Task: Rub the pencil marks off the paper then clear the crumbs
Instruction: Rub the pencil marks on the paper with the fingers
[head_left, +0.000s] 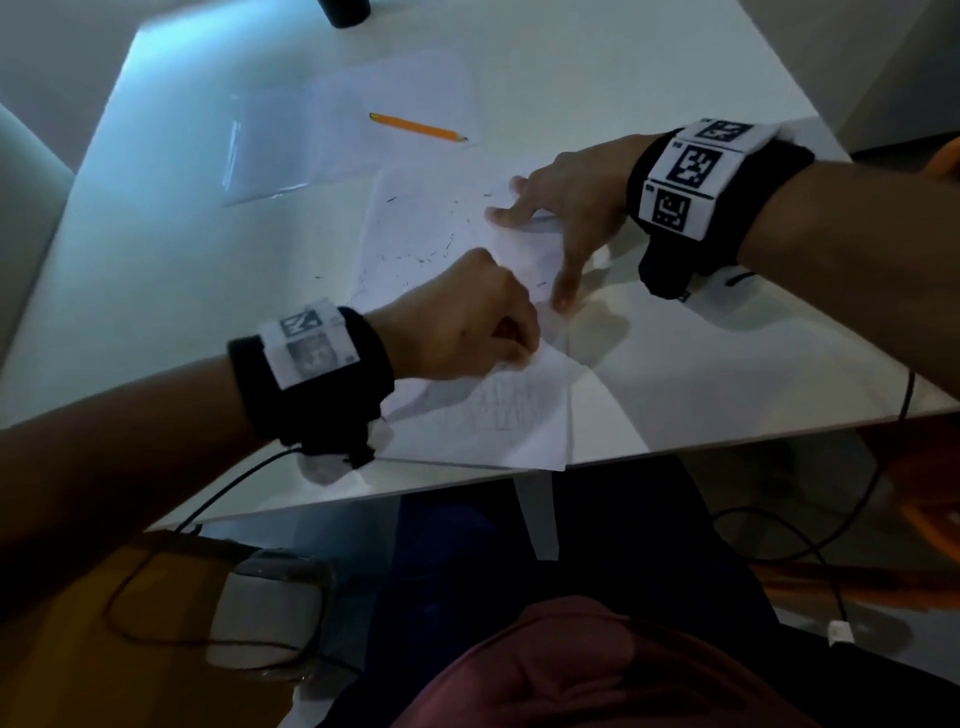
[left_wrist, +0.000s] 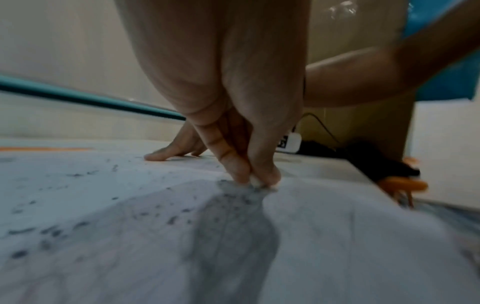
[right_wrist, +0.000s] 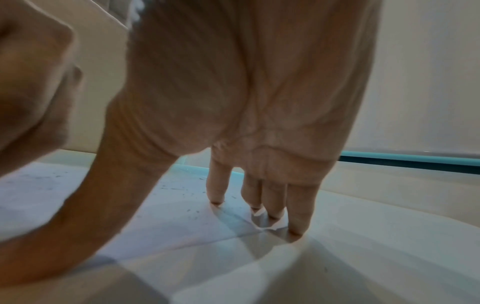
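From above, the left hand (head_left: 462, 317) is a closed fist at the centre of the frame, and whatever it grips is hidden under the knuckles. Only the left wrist view shows it: thumb and fingertips (left_wrist: 240, 174) pinch a small pale eraser (left_wrist: 255, 183), mostly covered, its tip down on the paper (left_wrist: 337, 236). That view is blurred, so the faint pencil marks (head_left: 501, 408) at the lower centre of the head view cannot be made out there. Dark crumbs (head_left: 415, 249) scatter over the sheet's upper half. The right hand (head_left: 566, 208), right of centre, is spread flat with straight fingers, holding nothing. The right wrist view shows its fingertips (right_wrist: 296, 228) pressing the sheet's curled corner against the white counter (head_left: 701, 364), a detail lost from above. An orange pencil (head_left: 418, 127) lies on a second sheet (head_left: 332, 135) in the upper centre. A dark object (head_left: 345, 11) is cut off at the top edge.
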